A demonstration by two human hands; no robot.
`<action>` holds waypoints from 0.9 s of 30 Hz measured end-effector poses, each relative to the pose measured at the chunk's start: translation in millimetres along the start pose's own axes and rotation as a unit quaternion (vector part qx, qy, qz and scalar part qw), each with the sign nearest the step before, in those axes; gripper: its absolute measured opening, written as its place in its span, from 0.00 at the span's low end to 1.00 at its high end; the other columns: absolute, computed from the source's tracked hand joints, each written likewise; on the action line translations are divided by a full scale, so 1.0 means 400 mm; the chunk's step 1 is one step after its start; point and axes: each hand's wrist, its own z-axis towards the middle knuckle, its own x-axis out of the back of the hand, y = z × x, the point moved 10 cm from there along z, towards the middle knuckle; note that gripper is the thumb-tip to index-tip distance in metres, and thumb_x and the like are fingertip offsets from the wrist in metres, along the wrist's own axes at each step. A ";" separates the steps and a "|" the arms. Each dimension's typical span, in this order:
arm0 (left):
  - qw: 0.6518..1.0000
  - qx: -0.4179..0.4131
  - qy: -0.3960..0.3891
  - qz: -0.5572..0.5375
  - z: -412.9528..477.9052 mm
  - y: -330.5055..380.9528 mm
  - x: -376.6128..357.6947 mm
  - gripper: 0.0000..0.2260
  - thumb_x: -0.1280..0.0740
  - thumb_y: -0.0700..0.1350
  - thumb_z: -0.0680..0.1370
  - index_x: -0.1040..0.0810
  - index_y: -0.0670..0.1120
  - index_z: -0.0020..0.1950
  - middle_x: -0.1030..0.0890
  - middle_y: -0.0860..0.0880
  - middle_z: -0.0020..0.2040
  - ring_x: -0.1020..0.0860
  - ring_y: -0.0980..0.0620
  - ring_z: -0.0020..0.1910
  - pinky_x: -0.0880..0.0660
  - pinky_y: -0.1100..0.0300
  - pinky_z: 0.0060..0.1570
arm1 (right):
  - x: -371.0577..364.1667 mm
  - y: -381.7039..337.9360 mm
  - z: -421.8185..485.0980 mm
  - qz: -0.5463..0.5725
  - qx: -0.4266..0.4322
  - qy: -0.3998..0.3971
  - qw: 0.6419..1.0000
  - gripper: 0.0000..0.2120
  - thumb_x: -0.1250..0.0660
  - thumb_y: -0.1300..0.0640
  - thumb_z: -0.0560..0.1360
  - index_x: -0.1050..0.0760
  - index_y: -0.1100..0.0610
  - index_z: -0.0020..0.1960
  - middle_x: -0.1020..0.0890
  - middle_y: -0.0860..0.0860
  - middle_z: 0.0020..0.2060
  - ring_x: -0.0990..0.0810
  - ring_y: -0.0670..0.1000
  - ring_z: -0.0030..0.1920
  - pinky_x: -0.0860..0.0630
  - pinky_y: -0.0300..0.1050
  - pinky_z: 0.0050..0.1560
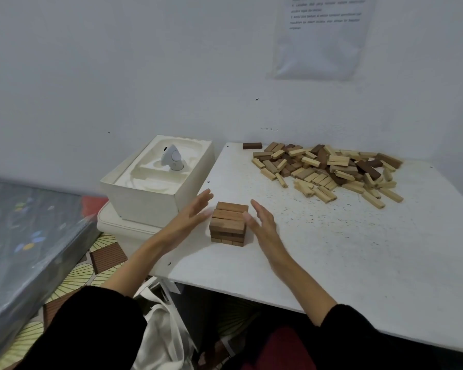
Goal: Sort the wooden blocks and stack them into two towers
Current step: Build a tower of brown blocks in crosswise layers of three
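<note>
A short tower (pixel 228 226) of mid-brown wooden blocks is seen near the left edge of the white, speckled worktop (pixel 358 249), towards the near side. Its top layer is made of three blocks laid side by side, and the layers beneath are set crosswise to one another.

The tower is flanked by both hands. The left hand (pixel 195 210) is held just beside the tower's left side with its fingers straight and spread, and nothing is grasped by it. The right hand (pixel 263 222) is held just beside the tower's right side, also released, with its fingers extended and its thumb (pixel 247 217) at the tower's upper right corner. Whether the wood is actually touched by either hand cannot be told. Black sleeves (pixel 91 329) are worn on both arms.

A loose pile of blocks (pixel 329 169), in pale, mid-brown and dark wood mixed together, is spread towards the far right corner of the worktop, well apart from the tower. A single dark block (pixel 252 145) lies alone at the far edge, just left of the pile.

Beyond the left edge of the worktop an open white box (pixel 145 206) is seen, and a small white device (pixel 173 158) stands in its moulded tray. A printed sheet of paper (pixel 324 44) is fixed to the wall (pixel 118 76) above the pile. A white bag (pixel 163 329) lies below the near left corner.
</note>
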 end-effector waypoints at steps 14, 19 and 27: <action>0.991 -0.030 -0.066 0.109 0.034 0.022 -0.013 0.44 0.22 0.49 0.60 0.39 0.58 0.72 0.26 0.57 0.66 0.31 0.60 0.67 0.37 0.50 0.70 | 0.016 0.010 0.062 -0.169 0.047 -0.070 0.982 0.38 0.24 0.46 0.65 0.38 0.44 0.70 0.38 0.50 0.66 0.42 0.51 0.69 0.37 0.57 0.69; 0.992 -0.027 -0.066 0.101 0.031 0.024 -0.015 0.41 0.22 0.50 0.60 0.35 0.56 0.71 0.26 0.57 0.65 0.30 0.59 0.67 0.35 0.48 0.70 | 0.015 0.004 0.060 -0.172 0.047 -0.071 0.981 0.38 0.24 0.47 0.65 0.38 0.44 0.70 0.38 0.50 0.66 0.41 0.52 0.69 0.37 0.55 0.69; 0.996 0.022 -0.036 0.073 0.008 -0.010 -0.016 0.53 0.39 0.79 0.58 0.48 0.55 0.77 0.45 0.60 0.75 0.45 0.61 0.74 0.46 0.57 0.73 | 0.011 -0.013 0.011 -0.120 0.023 -0.024 0.992 0.49 0.39 0.32 0.63 0.59 0.45 0.76 0.52 0.45 0.74 0.55 0.46 0.73 0.51 0.53 0.72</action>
